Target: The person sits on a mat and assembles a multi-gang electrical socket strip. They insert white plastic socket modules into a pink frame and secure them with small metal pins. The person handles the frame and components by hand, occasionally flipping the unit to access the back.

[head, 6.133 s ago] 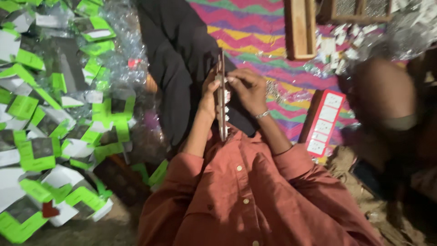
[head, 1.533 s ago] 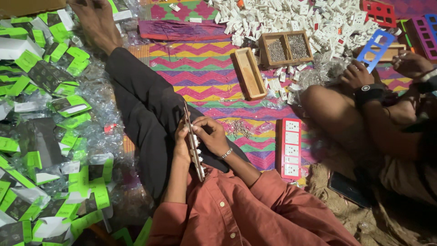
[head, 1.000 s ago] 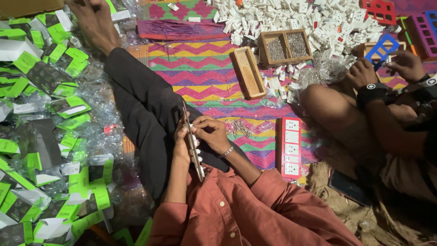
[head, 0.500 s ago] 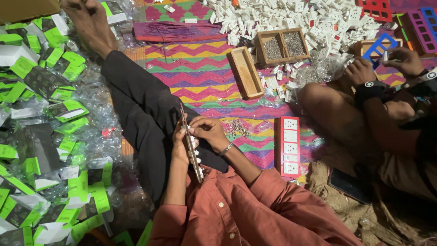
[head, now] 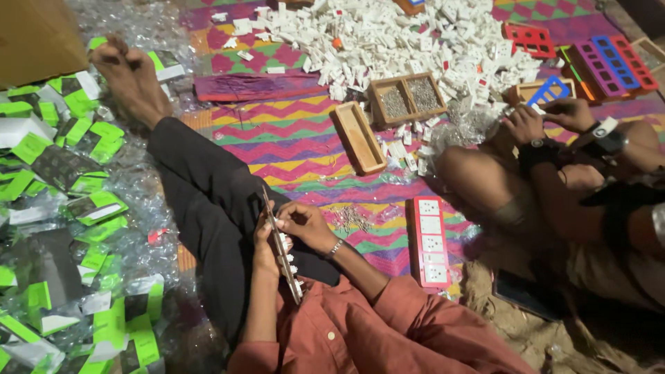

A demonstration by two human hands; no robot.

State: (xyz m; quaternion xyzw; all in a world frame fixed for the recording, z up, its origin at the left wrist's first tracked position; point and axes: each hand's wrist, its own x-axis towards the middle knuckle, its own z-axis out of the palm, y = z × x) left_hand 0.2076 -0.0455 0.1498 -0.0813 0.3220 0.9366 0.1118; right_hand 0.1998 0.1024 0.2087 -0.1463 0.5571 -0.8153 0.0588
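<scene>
I sit on a patterned mat (head: 291,142) with my legs in dark trousers stretched out. My left hand (head: 263,244) holds a long narrow socket strip (head: 282,251) edge-on over my lap. My right hand (head: 305,223) grips the strip's upper part, fingertips pressed on a small white piece at its face. A metal bracelet is on my right wrist. A red strip panel with white sockets (head: 429,239) lies on the mat just right of my right arm, beside a small scatter of screws (head: 350,218).
A heap of white plastic parts (head: 388,38) lies at the far side, with wooden trays (head: 360,137) and coloured frames (head: 603,62) nearby. Green and white packets in clear wrap (head: 76,201) cover the left. Another person (head: 554,187) sits at the right, hands on a blue frame.
My hands stay on the strip, and my right fingers have shifted slightly along it. The view has tilted toward the far heap. The other person's hands have moved over the blue frame.
</scene>
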